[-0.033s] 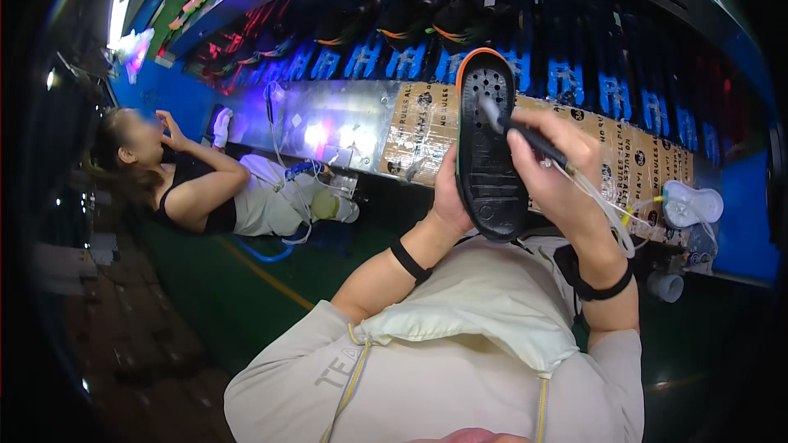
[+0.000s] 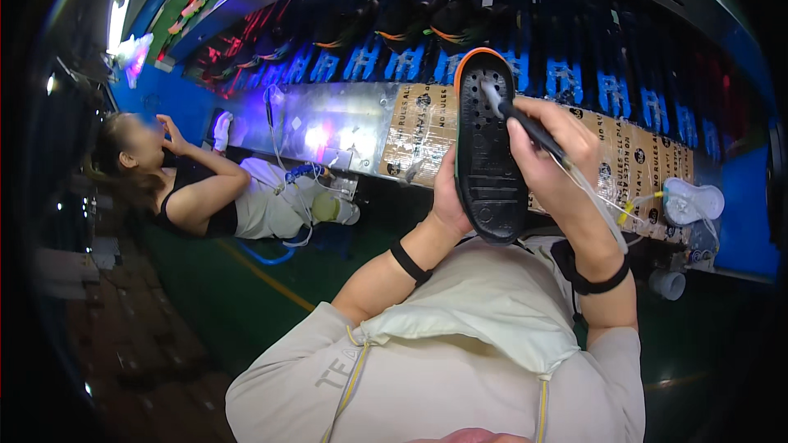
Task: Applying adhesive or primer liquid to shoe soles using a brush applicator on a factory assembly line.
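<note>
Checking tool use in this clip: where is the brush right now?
In the head view, the brush is right of centre, gripped in the right hand, its pale tip touching the upper part of the black shoe sole held upright by the left hand.

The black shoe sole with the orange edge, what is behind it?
Behind the black shoe sole with the orange edge, the left hand grips it from the back; only its fingers and wrist show. Farther back runs a cardboard-covered bench edge. The sole hides the palm.
</note>
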### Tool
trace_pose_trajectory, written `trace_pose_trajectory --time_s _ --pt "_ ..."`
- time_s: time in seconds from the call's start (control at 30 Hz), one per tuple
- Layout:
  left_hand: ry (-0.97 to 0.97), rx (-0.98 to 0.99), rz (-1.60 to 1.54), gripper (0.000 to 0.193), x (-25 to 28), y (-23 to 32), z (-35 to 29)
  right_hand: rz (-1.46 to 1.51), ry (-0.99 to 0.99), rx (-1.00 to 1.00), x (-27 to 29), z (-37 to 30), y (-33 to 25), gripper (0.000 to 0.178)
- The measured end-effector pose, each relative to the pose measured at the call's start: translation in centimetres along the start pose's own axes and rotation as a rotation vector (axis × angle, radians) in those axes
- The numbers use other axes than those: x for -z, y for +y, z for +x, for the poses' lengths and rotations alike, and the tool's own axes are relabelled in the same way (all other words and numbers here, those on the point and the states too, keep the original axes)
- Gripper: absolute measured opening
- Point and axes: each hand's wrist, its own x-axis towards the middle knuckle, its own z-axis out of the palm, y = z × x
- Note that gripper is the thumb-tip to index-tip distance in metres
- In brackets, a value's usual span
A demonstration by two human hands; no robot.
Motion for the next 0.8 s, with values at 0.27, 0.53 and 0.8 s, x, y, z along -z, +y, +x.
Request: trace_pose_trajectory --time_s 0.27,0.53,0.8 --pt "-0.132 0.005 -0.078 0.068 1.3 -0.2 -0.8 0.05 -0.04 0.313 -2.4 -0.3 1.6 0.026" --pt "-0.041 -0.038 -0.063 0.072 0.1 -0.2 -1.0 -0.036 -0.032 0.263 -1.6 -0.3 1.4 0.026" --pt "-0.032 -0.102 -0.051 0.067 0.1 0.4 0.1 -0.067 -0.054 0.314 -1.0 0.0 0.8 0.026"
